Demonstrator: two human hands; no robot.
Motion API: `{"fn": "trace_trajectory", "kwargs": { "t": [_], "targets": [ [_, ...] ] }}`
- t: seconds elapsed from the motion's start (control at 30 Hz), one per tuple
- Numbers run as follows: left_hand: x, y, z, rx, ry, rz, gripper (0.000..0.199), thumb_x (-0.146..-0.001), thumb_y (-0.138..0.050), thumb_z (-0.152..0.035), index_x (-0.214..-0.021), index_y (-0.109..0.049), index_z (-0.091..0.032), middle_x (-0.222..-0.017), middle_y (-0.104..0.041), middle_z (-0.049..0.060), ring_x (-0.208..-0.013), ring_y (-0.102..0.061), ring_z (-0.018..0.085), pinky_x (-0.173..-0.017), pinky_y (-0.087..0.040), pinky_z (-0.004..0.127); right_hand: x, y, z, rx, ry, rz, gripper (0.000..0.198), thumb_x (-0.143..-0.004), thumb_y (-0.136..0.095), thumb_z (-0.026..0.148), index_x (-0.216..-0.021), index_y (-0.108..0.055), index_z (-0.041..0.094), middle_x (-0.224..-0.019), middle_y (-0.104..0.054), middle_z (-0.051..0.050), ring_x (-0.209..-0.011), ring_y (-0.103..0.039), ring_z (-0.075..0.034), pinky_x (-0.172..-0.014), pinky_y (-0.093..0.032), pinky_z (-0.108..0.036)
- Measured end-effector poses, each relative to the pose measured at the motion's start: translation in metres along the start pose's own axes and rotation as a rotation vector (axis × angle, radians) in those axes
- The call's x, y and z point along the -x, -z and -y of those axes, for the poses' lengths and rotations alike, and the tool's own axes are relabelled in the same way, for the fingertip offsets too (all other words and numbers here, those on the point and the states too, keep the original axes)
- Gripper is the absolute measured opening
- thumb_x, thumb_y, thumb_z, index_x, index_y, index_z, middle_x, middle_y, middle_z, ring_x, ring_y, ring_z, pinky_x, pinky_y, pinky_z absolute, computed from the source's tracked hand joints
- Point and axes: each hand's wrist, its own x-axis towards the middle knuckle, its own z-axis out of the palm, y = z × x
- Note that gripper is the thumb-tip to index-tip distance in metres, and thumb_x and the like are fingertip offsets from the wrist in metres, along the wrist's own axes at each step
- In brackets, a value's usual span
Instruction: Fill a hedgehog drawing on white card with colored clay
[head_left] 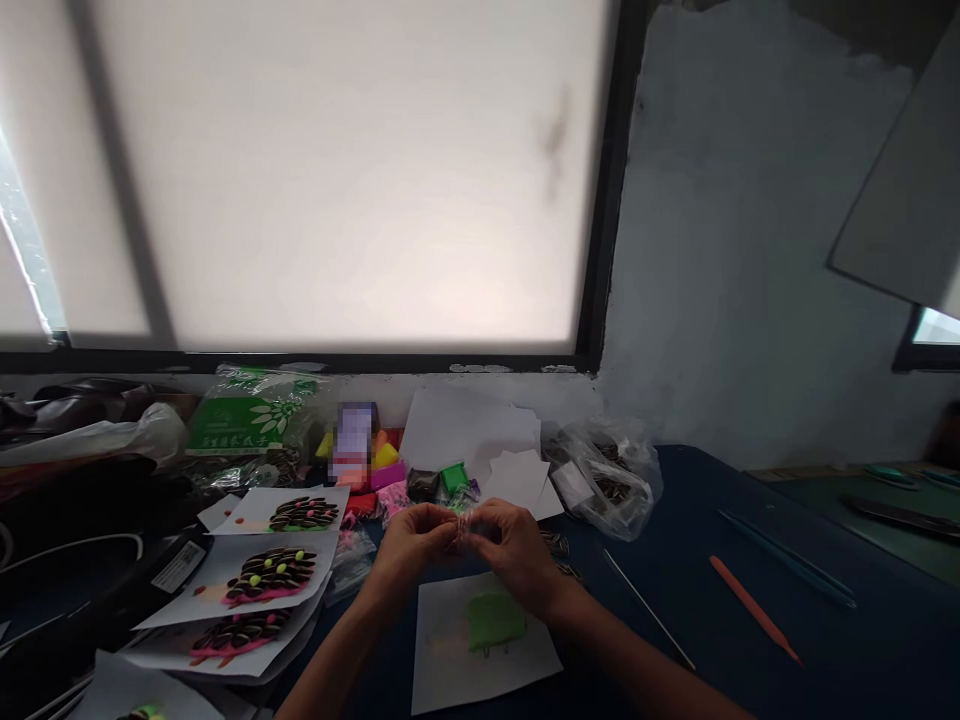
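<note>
My left hand (409, 548) and my right hand (516, 552) meet above the table, both with fingers pinched on a small clear plastic bag (463, 524). Its contents are too blurred to make out. Below the hands lies a white paper card (439, 685) with a flat green clay shape (495, 622) and a paler, peach-coloured patch at its left. Two small dark marks show under the green clay. Just behind the hands are a green clay packet (454, 478) and a pink speckled packet (392, 500). Some sunflower seeds (556, 543) lie beside my right hand.
At left, stacked cards (169, 610) carry seed-and-clay hedgehogs. A green seed bag (240, 415), blank white paper (457, 430) and a clear bag of seeds (619, 485) stand along the wall. A thin rod (649, 608), an orange tool (754, 608) and blue sticks (787, 558) lie at right.
</note>
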Motion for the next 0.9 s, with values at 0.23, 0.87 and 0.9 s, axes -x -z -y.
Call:
{"fn": "trace_trajectory", "kwargs": {
  "t": [0.23, 0.87, 0.9],
  "targets": [
    [0.001, 0.001, 0.000, -0.037, -0.008, 0.003, 0.042, -0.051, -0.084, -0.046, -0.072, -0.064, -0.016, -0.060, -0.068, 0.003, -0.056, -0.068, 0.020, -0.054, -0.054, 0.029, -0.001, 0.000, 0.001, 0.147, 0.037, -0.014, 0.011, -0.080, -0.069, 0.014, -0.073, -0.074, 0.020, -0.074, -0.067, -0.002, -0.066, -0.060, -0.016, -0.062, -0.043, -0.025],
    [0.001, 0.003, -0.007, 0.034, 0.051, 0.043, 0.051, -0.040, -0.089, -0.050, -0.068, -0.065, -0.015, -0.055, -0.066, -0.001, -0.050, -0.064, 0.016, -0.051, -0.053, 0.026, 0.000, 0.002, 0.007, 0.297, 0.102, -0.031, 0.014, -0.077, -0.063, 0.005, -0.069, -0.066, 0.016, -0.074, -0.065, -0.003, -0.064, -0.058, -0.015, -0.058, -0.039, -0.024],
    [0.002, 0.004, -0.009, 0.039, 0.054, 0.046, 0.053, -0.040, -0.090, -0.051, -0.070, -0.065, -0.015, -0.057, -0.067, 0.000, -0.051, -0.065, 0.016, -0.052, -0.053, 0.026, 0.000, 0.002, 0.008, 0.286, 0.100, -0.034, 0.014, -0.077, -0.063, 0.005, -0.069, -0.066, 0.016, -0.073, -0.065, -0.003, -0.064, -0.058, -0.016, -0.058, -0.040, -0.024]
  ]
}}
